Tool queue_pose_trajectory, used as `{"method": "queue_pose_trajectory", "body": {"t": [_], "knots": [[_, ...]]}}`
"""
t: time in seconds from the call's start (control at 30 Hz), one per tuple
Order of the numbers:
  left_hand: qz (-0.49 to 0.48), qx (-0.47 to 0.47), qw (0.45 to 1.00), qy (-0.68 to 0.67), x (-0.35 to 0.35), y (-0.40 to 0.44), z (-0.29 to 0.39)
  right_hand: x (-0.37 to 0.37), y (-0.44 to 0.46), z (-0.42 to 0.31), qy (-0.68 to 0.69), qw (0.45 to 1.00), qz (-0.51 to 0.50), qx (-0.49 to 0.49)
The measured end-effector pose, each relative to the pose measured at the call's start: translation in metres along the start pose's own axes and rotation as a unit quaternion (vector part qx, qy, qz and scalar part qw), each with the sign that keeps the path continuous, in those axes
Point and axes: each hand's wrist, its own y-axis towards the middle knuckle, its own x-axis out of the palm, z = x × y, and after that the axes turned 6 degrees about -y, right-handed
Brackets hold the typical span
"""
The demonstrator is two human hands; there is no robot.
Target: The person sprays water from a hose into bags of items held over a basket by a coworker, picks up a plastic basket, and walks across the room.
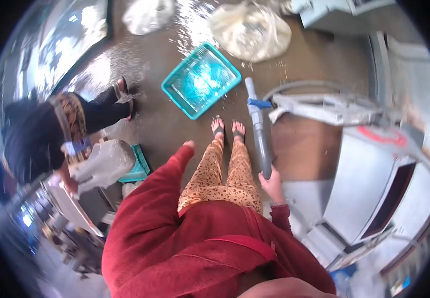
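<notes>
My right hand (272, 185) is closed around the lower end of a grey pipe (259, 134) that has a blue valve handle (259, 103). The pipe points away from me, beside my right leg. Only the fingertips of my left hand (189, 144) show past the red sleeve, so whether it holds anything is hidden. On the wet floor ahead of my feet lies an empty teal basket (168, 94), tilted in view, with its open side up.
Another person (36, 134) stands at the left near a filled plastic bag (108, 161). Pale plastic bags (249, 32) lie on the floor ahead. At the right are a hose (307, 84), a white frame (324, 111) and white machine housings (356, 179).
</notes>
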Motion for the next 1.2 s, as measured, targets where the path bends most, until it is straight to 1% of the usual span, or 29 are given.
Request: {"method": "queue_pose_trajectory", "body": {"t": [0.03, 0.07, 0.13, 0.17, 0.23, 0.27, 0.3, 0.33, 0.37, 0.4, 0.47, 0.53, 0.57, 0.6, 0.63, 0.67, 0.7, 0.77, 0.87, 0.97, 1.07, 1.1, 1.13, 1.17, 1.2], "knots": [[-0.031, -0.072, 0.997, 0.012, -0.048, -0.048, 0.030, -0.004, 0.004, -0.005, -0.026, 0.999, -0.026, -0.013], [-0.065, -0.142, 0.987, 0.030, -0.114, -0.108, 0.078, -0.005, 0.006, -0.004, -0.053, 0.997, -0.052, -0.030], [0.087, -0.202, 0.975, -0.005, -0.164, -0.162, 0.082, -0.004, 0.003, -0.021, -0.096, 0.990, -0.089, -0.060], [0.158, -0.236, 0.958, -0.023, -0.181, -0.192, 0.081, -0.005, 0.003, -0.033, -0.112, 0.985, -0.107, -0.075], [0.228, -0.256, 0.932, -0.116, -0.220, -0.225, 0.103, -0.006, 0.011, -0.027, -0.129, 0.975, -0.152, -0.094], [0.228, -0.249, 0.924, -0.181, -0.239, -0.243, 0.113, -0.013, 0.003, -0.057, -0.194, 0.962, -0.176, -0.071], [0.268, -0.201, 0.923, -0.188, -0.237, -0.244, 0.105, -0.012, 0.005, -0.061, -0.175, 0.961, -0.202, -0.073], [0.292, -0.190, 0.910, -0.225, -0.248, -0.265, 0.120, -0.011, 0.008, -0.065, -0.162, 0.956, -0.232, -0.072], [0.324, -0.181, 0.895, -0.246, -0.245, -0.275, 0.127, -0.013, 0.005, -0.086, -0.169, 0.950, -0.261, -0.001], [0.344, -0.171, 0.878, -0.286, -0.237, -0.288, 0.130, -0.007, 0.021, -0.060, -0.181, 0.941, -0.246, -0.147], [0.384, -0.220, 0.844, -0.303, -0.206, -0.311, 0.134, -0.005, 0.002, -0.100, -0.137, 0.949, -0.257, -0.119], [0.406, -0.268, 0.802, -0.346, -0.157, -0.319, 0.117, -0.001, -0.020, -0.128, -0.165, 0.950, -0.251, -0.083], [0.411, -0.281, 0.788, -0.362, -0.125, -0.324, 0.105, -0.001, -0.018, -0.123, -0.158, 0.946, -0.262, -0.110], [0.383, -0.320, 0.772, -0.393, -0.106, -0.327, 0.091, 0.002, -0.018, -0.135, -0.153, 0.947, -0.267, -0.091], [0.364, -0.376, 0.756, -0.392, -0.083, -0.330, 0.084, 0.003, -0.015, -0.136, -0.136, 0.948, -0.273, -0.088], [0.335, -0.411, 0.743, -0.407, -0.056, -0.333, 0.073, 0.002, -0.013, -0.130, -0.119, 0.950, -0.276, -0.087], [0.302, -0.444, 0.730, -0.422, -0.035, -0.339, 0.062, 0.005, -0.011, -0.127, -0.120, 0.950, -0.266, -0.111], [0.270, -0.488, 0.700, -0.446, -0.004, -0.363, 0.048, 0.013, -0.010, -0.119, -0.117, 0.948, -0.247, -0.161], [0.179, -0.471, 0.711, -0.491, 0.054, -0.365, 0.009, 0.023, -0.030, -0.134, -0.101, 0.954, -0.259, -0.109], [0.166, -0.433, 0.735, -0.495, 0.076, -0.370, -0.012, 0.035, -0.038, -0.137, -0.114, 0.953, -0.260, -0.101], [0.178, -0.412, 0.766, -0.461, 0.068, -0.377, -0.025, 0.052, -0.033, -0.128, -0.166, 0.944, -0.255, -0.123], [0.231, -0.408, 0.757, -0.455, 0.062, -0.378, -0.027, 0.060, -0.042, -0.140, -0.237, 0.931, -0.245, -0.133], [0.280, -0.396, 0.753, -0.445, 0.053, -0.377, -0.028, 0.064, -0.016, -0.111, -0.233, 0.914, -0.264, -0.202], [0.325, -0.375, 0.753, -0.432, 0.039, -0.375, -0.027, 0.072, -0.028, -0.123, -0.253, 0.908, -0.290, -0.167], [0.347, -0.327, 0.762, -0.439, 0.015, -0.375, -0.025, 0.080, -0.009, -0.094, -0.258, 0.900, -0.295, -0.192]]}}
